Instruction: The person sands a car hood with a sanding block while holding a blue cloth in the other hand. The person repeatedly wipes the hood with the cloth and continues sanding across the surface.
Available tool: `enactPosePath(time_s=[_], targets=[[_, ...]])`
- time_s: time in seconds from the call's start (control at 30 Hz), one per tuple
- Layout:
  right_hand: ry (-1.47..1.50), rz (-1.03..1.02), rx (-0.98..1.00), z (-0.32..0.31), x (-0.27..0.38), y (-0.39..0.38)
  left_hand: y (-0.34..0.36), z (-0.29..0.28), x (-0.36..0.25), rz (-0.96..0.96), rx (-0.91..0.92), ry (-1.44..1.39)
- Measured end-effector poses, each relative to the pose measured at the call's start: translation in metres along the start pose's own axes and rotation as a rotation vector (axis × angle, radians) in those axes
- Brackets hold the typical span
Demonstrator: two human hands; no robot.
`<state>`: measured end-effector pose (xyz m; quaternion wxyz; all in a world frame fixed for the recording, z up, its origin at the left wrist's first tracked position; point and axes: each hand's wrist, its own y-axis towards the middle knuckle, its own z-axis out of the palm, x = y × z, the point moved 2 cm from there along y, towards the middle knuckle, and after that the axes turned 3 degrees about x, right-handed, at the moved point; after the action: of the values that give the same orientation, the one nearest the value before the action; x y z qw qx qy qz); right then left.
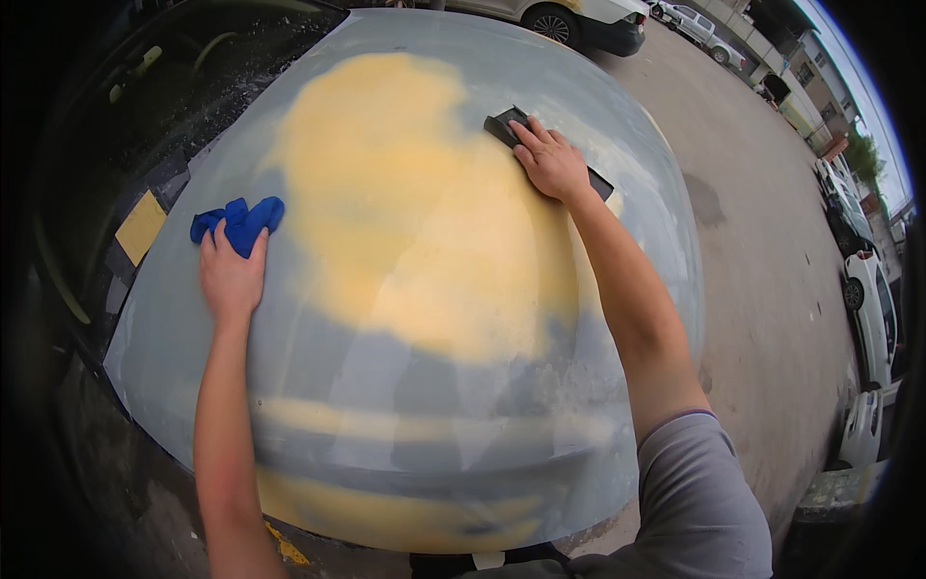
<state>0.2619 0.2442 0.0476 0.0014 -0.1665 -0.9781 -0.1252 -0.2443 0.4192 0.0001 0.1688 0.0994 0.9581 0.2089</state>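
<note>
A large car hood [338, 372] spreads out below me, grey with broad patches of pale yellow filler [386, 193] and a wet sheen. On its left part, near the windshield side, my left hand [232, 275] has its fingers closed on a crumpled blue cloth [246, 224]. Farther off to the right, my right hand [558, 166] grips a long black sanding block [503, 125] that lies against the hood at the edge of the yellow area. The block's middle is hidden under that hand, and its far end shows beyond the wrist.
A yellow rectangular sheet [142, 228] lies by the base of the dark windshield [174, 87]. Beyond the hood's far edge stands a white car [588, 21]. More parked cars [871, 309] line the right side of the concrete ground [762, 280].
</note>
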Motion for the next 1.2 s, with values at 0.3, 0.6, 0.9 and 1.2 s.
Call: enactPosePath(time_s=[0.3, 0.6, 0.9, 1.2], targets=[[0.03, -0.237, -0.014, -0.014, 0.075, -0.178, -0.004, -0.01, 0.031, -0.043, -0.018, 0.072], [-0.015, 0.143, -0.015, 0.012, -0.02, -0.015, 0.002, 0.008, 0.003, 0.017, -0.041, -0.02], [0.04, -0.101, -0.004, -0.009, 0.051, -0.141, -0.002, 0.0, 0.044, -0.031, -0.055, 0.073], [-0.017, 0.14, -0.068, 0.008, 0.038, -0.098, 0.001, 0.001, 0.026, 0.001, -0.004, 0.049]])
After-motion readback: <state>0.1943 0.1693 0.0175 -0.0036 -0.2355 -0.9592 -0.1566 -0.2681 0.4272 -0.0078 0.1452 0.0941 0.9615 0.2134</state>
